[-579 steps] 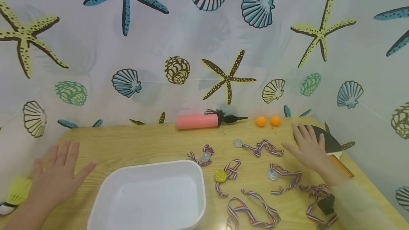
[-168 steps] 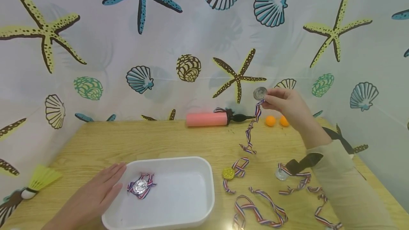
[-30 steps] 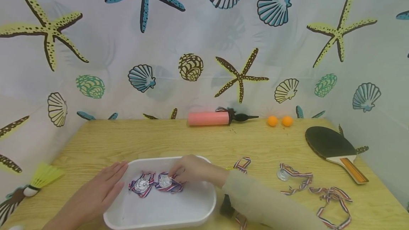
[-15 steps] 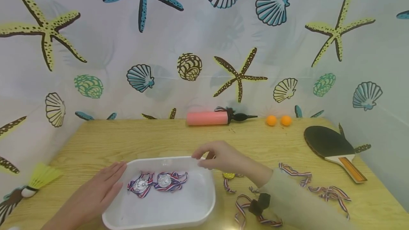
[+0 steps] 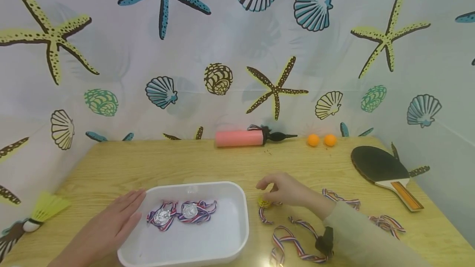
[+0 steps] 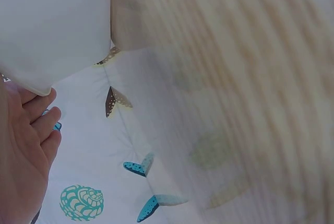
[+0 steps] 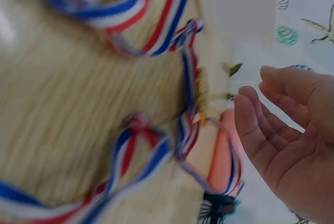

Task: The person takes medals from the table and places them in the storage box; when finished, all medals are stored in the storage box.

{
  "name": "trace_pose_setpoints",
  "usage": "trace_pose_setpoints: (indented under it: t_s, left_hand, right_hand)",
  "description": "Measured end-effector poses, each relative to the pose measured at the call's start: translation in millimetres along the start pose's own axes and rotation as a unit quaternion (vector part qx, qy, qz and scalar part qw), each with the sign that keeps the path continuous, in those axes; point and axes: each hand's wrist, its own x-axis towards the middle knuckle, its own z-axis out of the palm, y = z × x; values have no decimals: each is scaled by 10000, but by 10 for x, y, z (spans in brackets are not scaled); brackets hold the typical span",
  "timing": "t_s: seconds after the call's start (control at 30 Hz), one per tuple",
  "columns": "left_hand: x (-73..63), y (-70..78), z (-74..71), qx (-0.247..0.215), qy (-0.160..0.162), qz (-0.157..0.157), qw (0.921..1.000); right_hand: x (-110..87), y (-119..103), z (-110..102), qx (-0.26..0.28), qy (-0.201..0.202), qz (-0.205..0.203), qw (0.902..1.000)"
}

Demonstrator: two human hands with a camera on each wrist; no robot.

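My left hand (image 5: pixel 105 226) lies with straight fingers against the left rim of a white plastic basin (image 5: pixel 193 244). In the left wrist view, the fingertips (image 6: pixel 46 98) meet the basin's edge. Two silver medals with striped ribbons, one at left (image 5: pixel 162 216) and one beside it (image 5: pixel 190 211), lie inside. My right hand (image 5: pixel 287 190) hovers just above a gold medal (image 5: pixel 264 202) on the table, partly covering it. In the right wrist view, the right hand's thumb and fingers (image 7: pixel 248 112) are loosely curved and apart, holding nothing; the medal's gold edge (image 7: pixel 202 91) shows beyond the ribbon.
Striped ribbons lie nearer me (image 5: pixel 291 242) and to the right (image 5: pixel 387 223), partly behind the sleeve (image 5: pixel 363 234). A table tennis paddle (image 5: pixel 380 166), two orange balls (image 5: pixel 313 140), and a pink hand pump (image 5: pixel 239 138) are farther back. A yellow shuttlecock (image 5: pixel 48 209) sits at left.
Two silver medals have gone from the table into the basin. My right hand has let go of the second and moved right to the gold medal. The left hand stays at the rim.
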Motion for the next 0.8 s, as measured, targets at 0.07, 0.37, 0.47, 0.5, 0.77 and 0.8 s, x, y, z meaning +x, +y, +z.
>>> trace_pose_setpoints:
  t_s: [0.07, 0.37, 0.47, 0.5, 0.77, 0.8]
  left_hand:
    - [-8, -3, 6, 15, 94, 80, 9999]
    - [-20, -15, 27, 96, 257, 214, 9994]
    - [-18, -6, 16, 47, 188, 141, 9997]
    - [-18, -2, 12, 19, 147, 103, 9998]
    - [-14, 12, -16, -85, -54, -66, 9999]
    - [-14, 10, -14, -103, -84, -86, 9999]
  right_hand:
    - [2, 69, 5, -163, -11, 46, 9999]
    - [27, 244, 24, -935, -187, -129, 9954]
    - [31, 258, 34, -903, -299, -69, 9954]
    - [33, 262, 36, -944, -312, -98, 9950]
    - [31, 287, 44, -1180, -154, -139, 9928]
    - [31, 291, 47, -1147, -100, -103, 9933]
